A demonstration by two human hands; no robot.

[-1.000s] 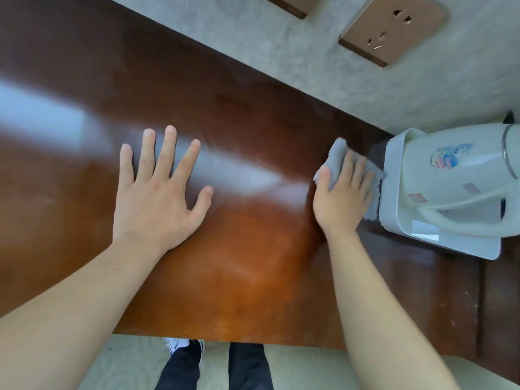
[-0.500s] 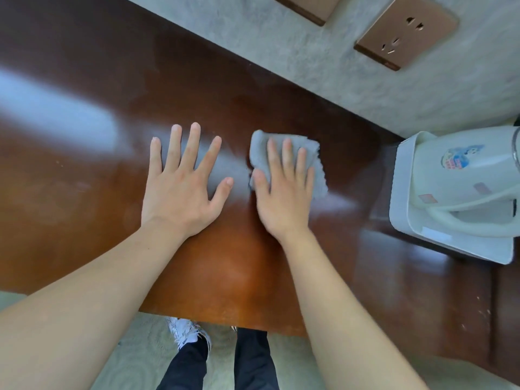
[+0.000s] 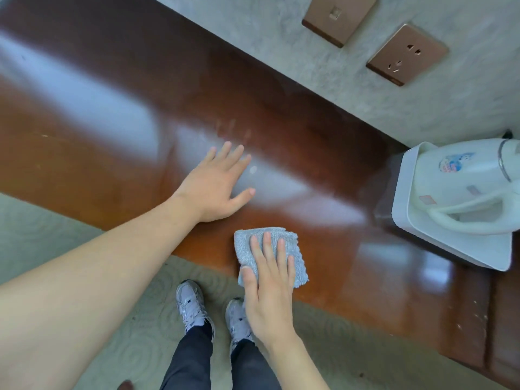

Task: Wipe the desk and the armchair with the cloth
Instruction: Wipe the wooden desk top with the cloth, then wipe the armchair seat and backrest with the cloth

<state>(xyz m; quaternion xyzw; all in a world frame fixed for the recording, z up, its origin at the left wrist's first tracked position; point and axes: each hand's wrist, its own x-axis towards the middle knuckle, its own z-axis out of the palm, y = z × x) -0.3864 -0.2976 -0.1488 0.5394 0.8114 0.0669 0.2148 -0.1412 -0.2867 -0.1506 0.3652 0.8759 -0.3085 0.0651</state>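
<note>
Along the wall ran the glossy brown tabletop (image 3: 118, 114), its sheen catching pale glare and faint finger smudges. At its right end a white kettle (image 3: 464, 190) sat on a white tray (image 3: 455, 246), with two copper-coloured wall plates (image 3: 406, 53) above. The left hand (image 3: 215, 187) lay flat and spread mid-tabletop, probably bracing the body. By the near edge the right hand (image 3: 267, 288) pressed the folded grey cloth (image 3: 266, 250) down, its grip loose, fingers straight, likely for wiping. No armchair was in view.
</note>
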